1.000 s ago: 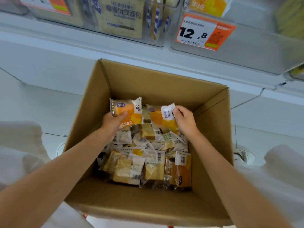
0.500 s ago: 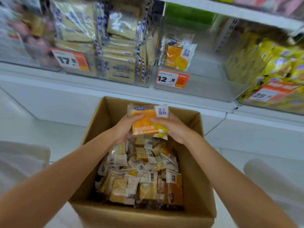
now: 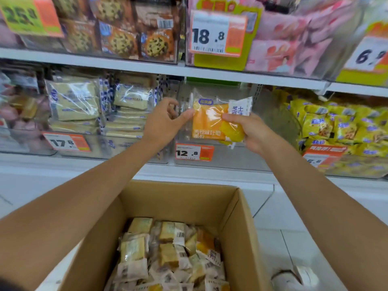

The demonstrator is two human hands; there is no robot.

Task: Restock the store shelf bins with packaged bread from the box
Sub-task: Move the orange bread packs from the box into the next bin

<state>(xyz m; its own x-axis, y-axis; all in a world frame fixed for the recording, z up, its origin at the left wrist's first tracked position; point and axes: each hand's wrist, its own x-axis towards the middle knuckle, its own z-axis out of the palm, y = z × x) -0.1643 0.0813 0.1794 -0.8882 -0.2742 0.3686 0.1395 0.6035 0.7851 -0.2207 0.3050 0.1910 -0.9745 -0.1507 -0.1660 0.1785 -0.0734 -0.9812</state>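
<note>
An orange bread packet (image 3: 212, 120) is held up in front of a clear shelf bin (image 3: 222, 158) marked 12.8. My right hand (image 3: 249, 131) grips the packet's lower right part. My left hand (image 3: 165, 120) is at the packet's left edge, thumb tip touching it, fingers loosely curled and apart from it. Below, the open cardboard box (image 3: 245, 227) holds several small wrapped bread packets (image 3: 168, 257).
Left of the 12.8 bin stands a bin of pale bread packs (image 3: 100, 106) tagged 17.8. Yellow packets (image 3: 340, 127) fill the bin at right. The upper shelf (image 3: 147, 66) carries cookie packs and pink packs. A white shoe (image 3: 294, 278) shows by the box.
Both hands have lifted the orange packet out of the box and up to the 12.8 bin. My left hand has loosened its hold on the packet.
</note>
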